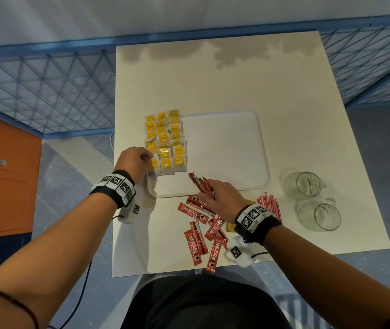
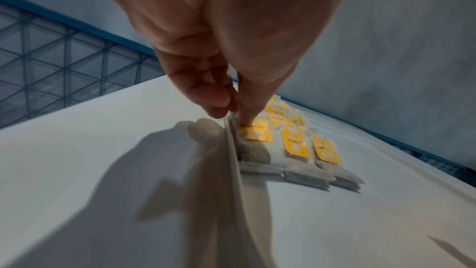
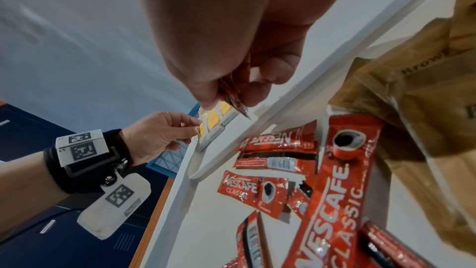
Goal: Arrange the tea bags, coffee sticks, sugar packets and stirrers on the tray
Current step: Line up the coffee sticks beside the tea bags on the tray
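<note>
A white tray (image 1: 225,150) lies on the table. Yellow-tagged tea bags (image 1: 165,141) fill its left side in three columns. My left hand (image 1: 150,158) is at the tray's left rim (image 2: 231,162) and pinches the edge of the nearest left tea bag (image 2: 256,132). My right hand (image 1: 209,189) grips a bundle of red coffee sticks (image 1: 201,182) over the tray's front edge. More coffee sticks (image 1: 198,233) lie loose on the table in front of the tray. Red-and-white stirrers (image 1: 270,207) lie to the right of them. Brown sugar packets (image 3: 412,89) are mostly hidden under my right wrist.
Two glass mugs (image 1: 302,185) (image 1: 320,214) stand on the table to the right of the tray. A blue mesh fence (image 1: 46,91) runs behind and beside the table. An orange cabinet (image 1: 4,174) stands at the left. The table's left edge is close to my left wrist.
</note>
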